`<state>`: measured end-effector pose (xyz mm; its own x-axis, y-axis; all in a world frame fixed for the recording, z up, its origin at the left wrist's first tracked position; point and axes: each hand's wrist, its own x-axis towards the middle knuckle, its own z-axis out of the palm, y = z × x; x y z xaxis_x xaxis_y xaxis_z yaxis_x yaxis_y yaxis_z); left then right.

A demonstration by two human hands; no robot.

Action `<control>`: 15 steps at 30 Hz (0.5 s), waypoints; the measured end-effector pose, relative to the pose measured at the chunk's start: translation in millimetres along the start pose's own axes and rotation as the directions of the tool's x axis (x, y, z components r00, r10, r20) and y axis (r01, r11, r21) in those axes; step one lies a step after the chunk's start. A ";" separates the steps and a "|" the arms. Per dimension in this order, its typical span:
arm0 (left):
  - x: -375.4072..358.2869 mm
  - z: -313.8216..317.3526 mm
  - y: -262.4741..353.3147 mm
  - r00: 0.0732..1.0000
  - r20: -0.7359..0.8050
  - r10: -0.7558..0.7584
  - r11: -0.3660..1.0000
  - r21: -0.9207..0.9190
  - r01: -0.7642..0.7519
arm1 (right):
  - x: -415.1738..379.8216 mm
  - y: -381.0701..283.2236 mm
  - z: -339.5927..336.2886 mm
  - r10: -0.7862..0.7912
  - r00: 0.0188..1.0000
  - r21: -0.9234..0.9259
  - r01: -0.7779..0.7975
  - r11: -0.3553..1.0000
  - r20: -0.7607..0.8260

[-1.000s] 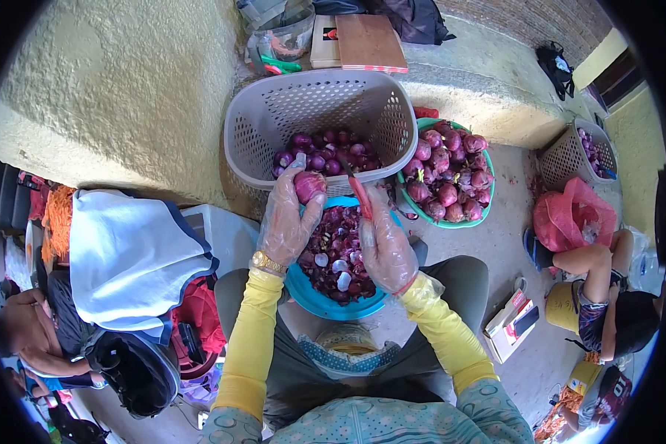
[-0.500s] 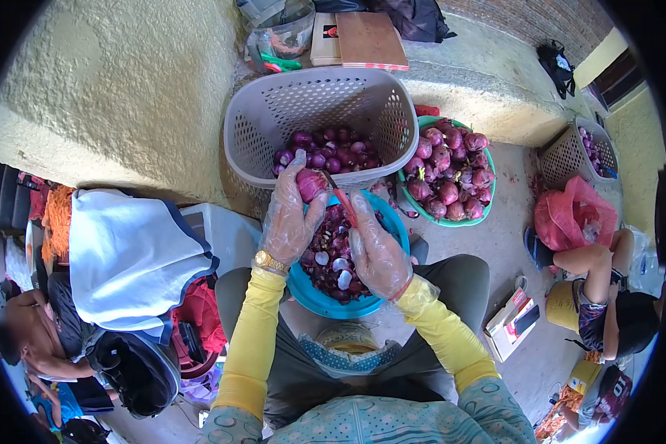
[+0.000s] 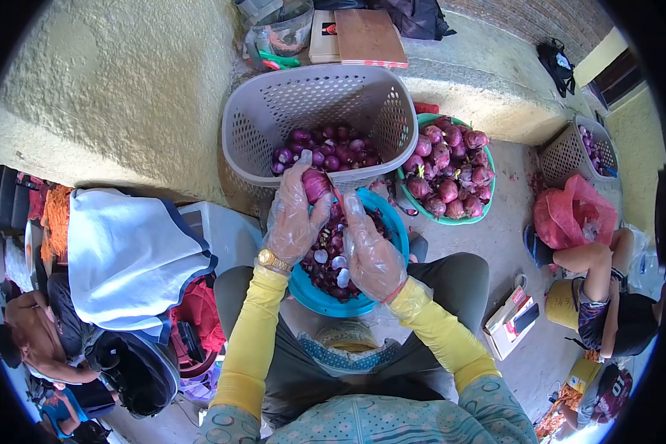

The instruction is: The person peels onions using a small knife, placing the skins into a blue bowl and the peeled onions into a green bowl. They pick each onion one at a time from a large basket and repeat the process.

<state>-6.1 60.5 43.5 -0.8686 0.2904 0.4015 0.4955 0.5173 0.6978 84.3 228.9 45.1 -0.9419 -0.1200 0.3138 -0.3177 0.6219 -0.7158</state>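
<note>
In my left hand (image 3: 294,218), under a clear plastic glove, is a red onion (image 3: 316,185), gripped between thumb and fingers. My right hand (image 3: 374,255), also gloved, is closed round a knife (image 3: 338,195) with a red handle; the blade lies against the onion's right side and is mostly hidden. Both hands are above a blue basin (image 3: 307,290) holding onion skins and pale trimmings (image 3: 342,277). Just beyond them stands a grey perforated basket (image 3: 237,166) with peeled purple onions (image 3: 333,155) in it.
A green basin (image 3: 484,210) of unpeeled onions (image 3: 448,191) stands right of the basket. A box under a white-blue cloth (image 3: 133,259) is at left, near a yellow wall (image 3: 111,96). Other people sit at both sides. A phone (image 3: 527,318) lies on papers at right.
The right hand has turned and its fingers have closed in nearer the onion, covering more of the red handle. The onion, still in the left hand, has shifted slightly right.
</note>
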 end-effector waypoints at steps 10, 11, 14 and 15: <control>-1.2 8.4 -2.7 0.991 -0.054 -0.119 0.985 -0.135 0.111 | 0.6 -4.7 -0.3 0.034 0.999 -0.031 -0.033 0.999 0.021; -1.6 8.2 -1.0 0.992 -0.051 -0.119 0.984 -0.137 0.111 | 0.9 -5.6 -0.3 0.037 0.999 -0.033 -0.037 0.999 0.020; -2.1 7.6 -0.2 0.984 -0.040 -0.173 0.976 -0.139 0.166 | 0.9 -9.6 -3.0 0.048 0.998 -0.091 -0.044 0.995 0.038; -1.5 9.0 -2.9 0.985 -0.082 -0.151 0.980 -0.147 0.138 | -1.7 -11.9 -4.9 0.055 0.997 -0.073 -0.051 0.996 0.051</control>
<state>-6.2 65.8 35.6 -0.9300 0.1417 0.3392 0.3665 0.4282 0.8260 90.2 225.5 56.1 -0.9622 -0.1253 0.2417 -0.2604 0.6821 -0.6833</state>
